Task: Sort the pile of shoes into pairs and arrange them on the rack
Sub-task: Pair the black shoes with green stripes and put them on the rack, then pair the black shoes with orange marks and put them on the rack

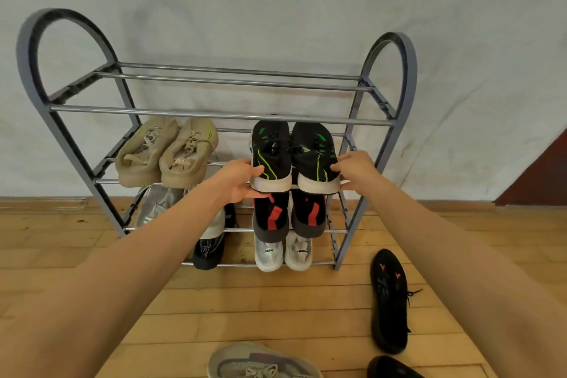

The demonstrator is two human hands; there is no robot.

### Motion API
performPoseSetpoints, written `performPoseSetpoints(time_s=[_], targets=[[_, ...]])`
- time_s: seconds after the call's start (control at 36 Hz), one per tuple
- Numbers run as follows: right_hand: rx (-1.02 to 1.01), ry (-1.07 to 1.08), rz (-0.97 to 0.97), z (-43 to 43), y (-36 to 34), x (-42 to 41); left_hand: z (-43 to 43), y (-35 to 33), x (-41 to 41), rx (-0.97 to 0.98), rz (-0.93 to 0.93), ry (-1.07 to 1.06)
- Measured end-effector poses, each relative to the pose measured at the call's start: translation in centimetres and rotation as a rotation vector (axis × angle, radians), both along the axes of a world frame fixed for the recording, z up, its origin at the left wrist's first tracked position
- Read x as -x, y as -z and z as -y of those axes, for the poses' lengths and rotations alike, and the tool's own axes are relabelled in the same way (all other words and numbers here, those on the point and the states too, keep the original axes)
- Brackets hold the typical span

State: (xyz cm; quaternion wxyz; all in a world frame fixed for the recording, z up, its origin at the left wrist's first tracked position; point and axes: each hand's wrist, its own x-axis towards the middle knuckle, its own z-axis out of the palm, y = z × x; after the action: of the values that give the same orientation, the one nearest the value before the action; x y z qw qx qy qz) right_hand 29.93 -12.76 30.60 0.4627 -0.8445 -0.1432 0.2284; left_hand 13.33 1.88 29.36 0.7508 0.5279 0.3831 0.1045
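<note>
A grey metal shoe rack (221, 115) stands against the wall. On its second shelf at the right sit two black shoes with green stripes and white soles. My left hand (242, 179) grips the heel of the left black-green shoe (270, 153). My right hand (356, 169) grips the heel of the right black-green shoe (316, 156). A tan pair (167, 152) sits at the left of the same shelf. Below are a black-red pair (288, 215), a white-grey pair (283, 252), a grey shoe (156, 205) and a black shoe (207, 252), partly hidden by my left arm.
On the wooden floor lie a black shoe, sole up, (389, 301) at the right, a second black shoe (389, 368) at the bottom edge and a grey knit shoe (260, 362) at the bottom middle. The rack's top shelf (233, 80) holds nothing.
</note>
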Motion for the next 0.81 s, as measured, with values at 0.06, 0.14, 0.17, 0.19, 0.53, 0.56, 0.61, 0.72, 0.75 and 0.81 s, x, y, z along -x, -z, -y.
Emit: performPoseSetpoints(time_s=[0.06,0.14,0.17,0.19,0.53,0.56,0.61,0.72,0.75,0.81], targets=[[0.026,0.001,0.112,0.1,0.4,-0.2,0.0,0.2,-0.1,-0.023,-0.003,0.005],[0.044,-0.014,0.194,0.0,0.9,-0.1,0.0,0.3,0.1,-0.034,-0.013,0.017],[0.047,-0.015,0.21,0.0,1.0,-0.1,0.1,0.3,0.1,-0.042,-0.02,0.019],[0.054,-0.014,0.226,0.1,1.2,-0.1,0.2,0.3,0.1,-0.056,-0.03,0.022],[0.087,-0.166,0.664,4.0,2.6,3.4,5.1,3.3,2.8,-0.877,-0.346,0.007],[0.068,-0.199,0.742,4.9,2.7,4.0,6.1,4.1,3.6,-0.989,-0.347,0.017],[0.008,-0.283,0.895,6.9,3.5,5.3,7.7,5.9,4.8,-1.158,-0.325,0.077],[0.048,-0.445,1.045,11.1,7.5,6.8,10.0,10.1,6.3,-1.355,-0.355,0.39],[0.094,-0.478,1.03,12.2,8.9,6.9,10.6,11.2,6.5,-1.368,-0.358,0.472],[0.216,-0.546,0.904,14.2,11.9,7.1,11.6,13.5,6.7,-1.337,-0.396,0.632]])
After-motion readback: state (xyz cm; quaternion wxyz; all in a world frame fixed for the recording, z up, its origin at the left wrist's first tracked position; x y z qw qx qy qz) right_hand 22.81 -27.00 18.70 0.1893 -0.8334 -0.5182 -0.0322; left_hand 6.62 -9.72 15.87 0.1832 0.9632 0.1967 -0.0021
